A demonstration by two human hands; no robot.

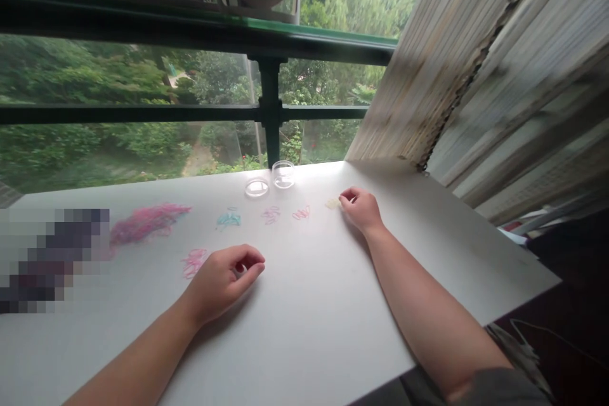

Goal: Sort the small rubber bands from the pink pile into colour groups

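My right hand (363, 207) is closed in a pinch, its fingertips at the right edge of a small pile of pale yellow bands (332, 203). Whatever it grips is too small to make out. Nearer to me, my left hand (227, 279) hovers low over the white table, thumb and forefinger pressed together. I cannot see what is between them. Just left of it lies a bunch of pink rubber bands (194, 262), partly hidden by the hand. Small groups of teal bands (229, 219), lilac bands (271, 214) and pink-red bands (301, 212) lie in a row.
A large tangled heap of pink and purple bands (150, 222) spreads at the left. A clear round dish (284, 176) and a clear lid (257, 188) stand near the back edge of the white table (304, 323). A blind (428, 57) hangs at the right. Pixelation covers something far left.
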